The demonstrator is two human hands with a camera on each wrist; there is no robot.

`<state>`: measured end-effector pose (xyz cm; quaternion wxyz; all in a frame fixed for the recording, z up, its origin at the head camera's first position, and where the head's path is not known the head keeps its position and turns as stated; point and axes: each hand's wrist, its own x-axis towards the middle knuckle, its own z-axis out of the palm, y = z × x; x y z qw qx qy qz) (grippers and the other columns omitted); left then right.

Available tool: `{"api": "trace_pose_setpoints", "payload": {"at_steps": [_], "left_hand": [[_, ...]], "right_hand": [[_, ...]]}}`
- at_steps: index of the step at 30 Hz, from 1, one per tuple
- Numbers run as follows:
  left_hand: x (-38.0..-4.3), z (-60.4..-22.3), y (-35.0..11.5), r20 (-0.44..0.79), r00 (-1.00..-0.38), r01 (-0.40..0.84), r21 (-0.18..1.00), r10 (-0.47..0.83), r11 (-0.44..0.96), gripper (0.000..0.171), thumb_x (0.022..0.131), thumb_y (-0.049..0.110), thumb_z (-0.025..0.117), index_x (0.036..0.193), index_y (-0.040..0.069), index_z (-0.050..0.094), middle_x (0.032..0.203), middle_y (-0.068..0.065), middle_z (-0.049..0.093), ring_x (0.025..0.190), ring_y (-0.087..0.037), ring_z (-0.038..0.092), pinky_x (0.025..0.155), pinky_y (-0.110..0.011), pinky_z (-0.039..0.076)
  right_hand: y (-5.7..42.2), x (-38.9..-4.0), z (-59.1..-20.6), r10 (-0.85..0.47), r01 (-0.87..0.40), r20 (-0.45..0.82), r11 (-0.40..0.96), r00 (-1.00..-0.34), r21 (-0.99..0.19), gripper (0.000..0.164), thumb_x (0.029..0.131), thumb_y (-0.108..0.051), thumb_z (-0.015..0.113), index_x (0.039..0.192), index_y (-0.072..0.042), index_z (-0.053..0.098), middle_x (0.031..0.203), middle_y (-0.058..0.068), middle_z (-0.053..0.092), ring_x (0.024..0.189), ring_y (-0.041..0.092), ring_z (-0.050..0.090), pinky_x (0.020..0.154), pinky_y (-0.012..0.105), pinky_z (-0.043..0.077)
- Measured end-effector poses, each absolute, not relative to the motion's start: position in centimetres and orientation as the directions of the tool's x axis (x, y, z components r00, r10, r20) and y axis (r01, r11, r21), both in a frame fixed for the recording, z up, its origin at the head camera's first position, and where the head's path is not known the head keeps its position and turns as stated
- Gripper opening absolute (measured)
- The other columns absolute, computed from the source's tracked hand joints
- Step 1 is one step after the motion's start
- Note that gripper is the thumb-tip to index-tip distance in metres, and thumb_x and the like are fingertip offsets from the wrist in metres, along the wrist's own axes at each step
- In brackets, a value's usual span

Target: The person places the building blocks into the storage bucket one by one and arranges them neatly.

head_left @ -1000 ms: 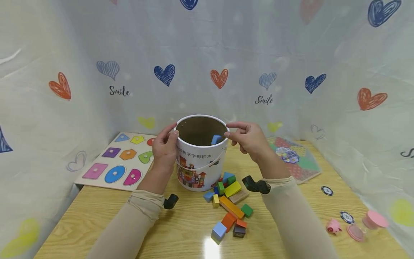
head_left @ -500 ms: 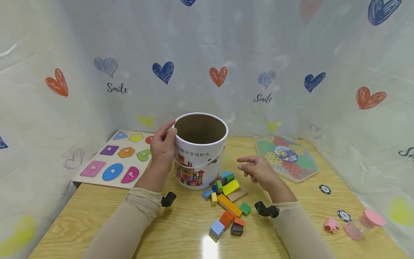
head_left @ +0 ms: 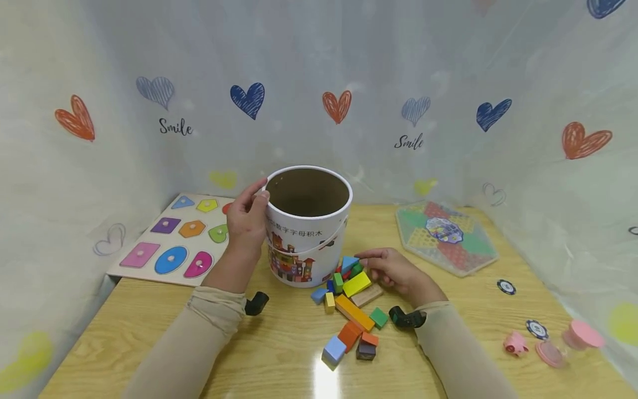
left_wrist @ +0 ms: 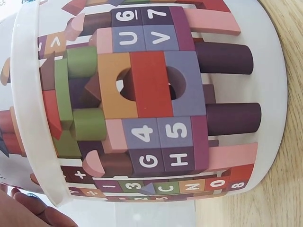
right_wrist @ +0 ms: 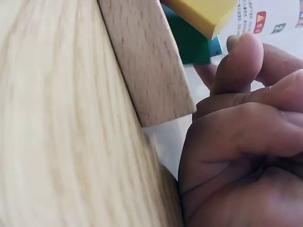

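In the head view my left hand [head_left: 247, 217] grips the rim of a white toy-block bucket [head_left: 304, 257] at its left side, thumb outside. Block-house pictures cover the bucket wall [left_wrist: 156, 85] in the left wrist view. To the right of the bucket's base, my right hand [head_left: 396, 271] reaches low over a pile of wooden blocks. Its index fingertip is right at a blue triangular block [head_left: 349, 264], beside a green block [head_left: 356, 270]. In the right wrist view, the fingers are bent next to a plain wood block [right_wrist: 147, 66], a yellow block [right_wrist: 203, 14] and the green block.
A shape-puzzle board [head_left: 166, 241] lies left of the bucket. At the right are a hexagonal game board [head_left: 478, 246], poker chips [head_left: 506, 286], a pink pig figure [head_left: 515, 343] and a pink round piece [head_left: 583, 334]. An orange block [head_left: 354, 313] and several others lie in front.
My right hand let a blue block go into the bucket, left the rim and came down to the pile. My left hand stays on the rim.
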<state>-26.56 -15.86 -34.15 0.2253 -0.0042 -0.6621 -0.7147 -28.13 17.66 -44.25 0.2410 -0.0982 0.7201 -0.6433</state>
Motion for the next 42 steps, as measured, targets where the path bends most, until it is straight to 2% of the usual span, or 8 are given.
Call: {"api": "trace_pose_setpoints", "payload": {"at_steps": [3,12,18,28,36,42], "left_hand": [[-26.5,-33.6,-15.9,0.32,-0.89,0.341,0.94,-0.326,-0.009,0.032,0.091,0.041,0.058,0.122,0.034,0.063,0.102,-0.005,0.055,0.101,-0.017,0.049,0.088,-0.033,0.043],[-26.3,-33.2,-15.9,0.366,-0.876,0.394,0.919,-0.315,-0.029,0.032,0.094,0.032,0.056,0.125,0.028,0.062,0.098,-0.005,0.055,0.099,-0.017,0.052,0.089,-0.031,0.044],[-26.1,-33.4,-15.8,0.355,-0.879,0.383,0.923,-0.319,-0.027,0.032,0.093,0.033,0.057,0.124,0.03,0.062,0.101,-0.005,0.056,0.1,-0.017,0.053,0.09,-0.032,0.044],[-26.2,-33.8,-15.7,0.345,-0.885,0.373,0.927,-0.311,-0.033,0.032,0.093,0.035,0.057,0.124,0.031,0.062,0.101,-0.005,0.056,0.1,-0.016,0.053,0.091,-0.031,0.044],[-26.2,-33.8,-15.7,0.342,-0.89,0.369,0.929,-0.303,-0.037,0.032,0.093,0.035,0.058,0.124,0.031,0.062,0.1,-0.006,0.055,0.1,-0.017,0.052,0.09,-0.032,0.044],[-26.2,-33.9,-15.7,0.331,-0.894,0.359,0.932,-0.303,-0.041,0.033,0.093,0.036,0.058,0.124,0.031,0.062,0.102,-0.005,0.055,0.102,-0.017,0.051,0.091,-0.032,0.044]], "right_hand": [[17.4,-28.3,-43.8,-0.44,0.154,-0.209,0.159,-0.873,-0.975,0.04,0.09,-0.024,0.063,0.126,-0.006,0.059,0.054,0.003,0.051,0.035,0.007,0.028,0.035,0.02,0.027],[16.2,-28.2,-43.5,-0.36,0.123,-0.232,0.3,-0.904,-0.946,0.04,0.089,-0.024,0.065,0.124,-0.007,0.06,0.056,0.004,0.052,0.039,0.01,0.033,0.036,0.022,0.027],[15.9,-28.0,-43.8,-0.327,0.117,-0.221,0.309,-0.919,-0.944,0.032,0.088,-0.023,0.067,0.115,-0.006,0.066,0.053,0.003,0.05,0.039,0.011,0.034,0.036,0.023,0.029],[15.5,-27.5,-44.0,-0.292,0.082,-0.185,0.332,-0.938,-0.94,0.03,0.08,-0.03,0.074,0.107,-0.016,0.072,0.054,0.004,0.05,0.038,0.013,0.032,0.036,0.024,0.029],[15.4,-27.4,-44.2,-0.287,0.028,-0.123,0.314,-0.95,-0.949,0.027,0.081,-0.026,0.074,0.103,-0.01,0.073,0.053,0.005,0.051,0.039,0.013,0.035,0.036,0.023,0.03],[15.8,-27.5,-43.9,-0.28,0.007,-0.074,0.232,-0.957,-0.973,0.023,0.085,-0.021,0.07,0.099,-0.003,0.072,0.051,0.005,0.047,0.041,0.015,0.035,0.037,0.025,0.029]]}}
